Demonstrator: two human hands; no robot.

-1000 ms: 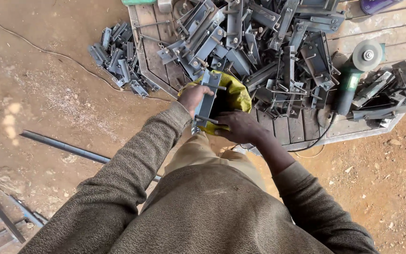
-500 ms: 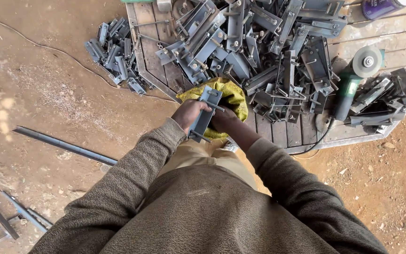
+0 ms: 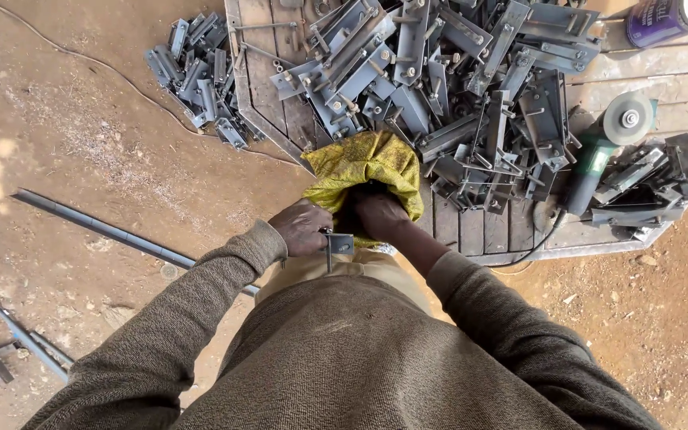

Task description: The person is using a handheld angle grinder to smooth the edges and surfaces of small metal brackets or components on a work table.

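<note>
Just below the middle of the frame, the left hand (image 3: 302, 228) is clamped on a small grey metal bracket (image 3: 336, 244), which sits at the near edge of a yellow cloth (image 3: 366, 163) and sticks out toward the person's lap. The right hand (image 3: 377, 216) lies just beside it, pushed into the folds of the cloth; its fingers are hidden by the fabric, so I cannot tell whether they are curled shut on the cloth or merely pressing against it. The step in hand looks like wiping or wrapping the one bracket with the cloth, both hands working close together at the near rim of a wooden platform (image 3: 678, 64). Behind the cloth, across the upper middle of the frame, lies a big heap of like brackets (image 3: 439, 72), with a smaller pile (image 3: 197, 76) on the dirt at upper left. An angle grinder (image 3: 599, 151) rests at the right, a purple can (image 3: 666, 20) in the upper right corner. Any further move calls for a firm left grip on the bracket and care for its sharp edges.
</note>
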